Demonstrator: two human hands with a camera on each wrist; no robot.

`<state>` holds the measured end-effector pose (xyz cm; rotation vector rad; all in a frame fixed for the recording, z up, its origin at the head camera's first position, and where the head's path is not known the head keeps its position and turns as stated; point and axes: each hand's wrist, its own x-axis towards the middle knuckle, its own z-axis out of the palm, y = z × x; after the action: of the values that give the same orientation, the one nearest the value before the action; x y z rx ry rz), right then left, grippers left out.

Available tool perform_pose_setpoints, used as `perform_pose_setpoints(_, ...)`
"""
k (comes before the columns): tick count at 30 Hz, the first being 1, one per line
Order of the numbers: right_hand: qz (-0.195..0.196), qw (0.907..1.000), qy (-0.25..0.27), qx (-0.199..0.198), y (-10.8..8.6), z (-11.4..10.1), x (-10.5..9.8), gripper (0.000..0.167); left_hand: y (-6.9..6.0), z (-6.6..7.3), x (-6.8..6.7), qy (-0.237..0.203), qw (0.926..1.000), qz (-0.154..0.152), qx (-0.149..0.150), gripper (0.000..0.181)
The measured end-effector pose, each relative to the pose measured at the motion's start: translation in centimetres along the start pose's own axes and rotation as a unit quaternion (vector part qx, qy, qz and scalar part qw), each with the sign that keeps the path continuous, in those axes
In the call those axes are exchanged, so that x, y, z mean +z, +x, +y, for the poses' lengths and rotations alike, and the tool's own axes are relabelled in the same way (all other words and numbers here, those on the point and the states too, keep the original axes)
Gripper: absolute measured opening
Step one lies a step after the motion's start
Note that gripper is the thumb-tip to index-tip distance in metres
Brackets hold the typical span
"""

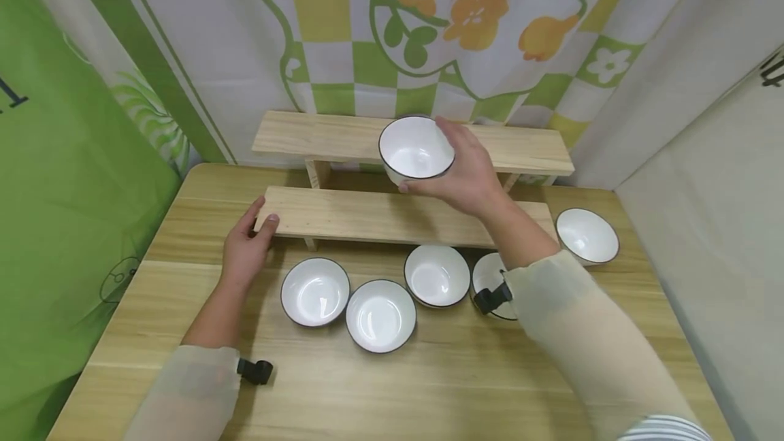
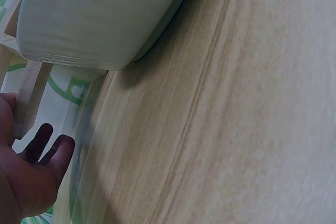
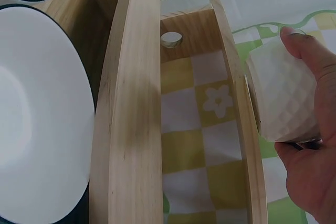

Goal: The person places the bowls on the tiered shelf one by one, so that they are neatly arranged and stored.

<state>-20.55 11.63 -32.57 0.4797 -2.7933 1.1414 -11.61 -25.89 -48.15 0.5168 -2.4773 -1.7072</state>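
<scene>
My right hand [image 1: 467, 172] grips a white bowl [image 1: 415, 145] with a dark rim by its right side, thumb at the front. The bowl is at the upper tier of a two-tier wooden shelf [image 1: 527, 148]. In the right wrist view this bowl [image 3: 286, 93] shows a diamond-textured side, close to the upper board [image 3: 244, 129]. My left hand [image 1: 245, 247] holds the left end of the lower board [image 1: 343, 213], thumb near its front edge. The left wrist view shows the left hand [image 2: 31, 169] against a wooden part of the shelf [image 2: 31, 93].
Before the shelf stand similar white bowls: one at left [image 1: 315, 291], one beside it [image 1: 381, 316], one farther back [image 1: 437, 275], and one [image 1: 486, 271] partly hidden by my right sleeve. Another bowl [image 1: 588, 235] stands right of the shelf. A patterned curtain [image 1: 343, 19] hangs behind.
</scene>
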Motion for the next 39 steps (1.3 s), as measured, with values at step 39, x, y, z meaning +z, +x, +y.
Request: perform_pose_setpoints(39, -0.033, 0.9993, 0.020, 0.001, 4.4, -5.1, 5.1, 0.123, 0.2, -0.2, 0.1, -0.018, 0.9998, 0.002, 0.007, 0.064)
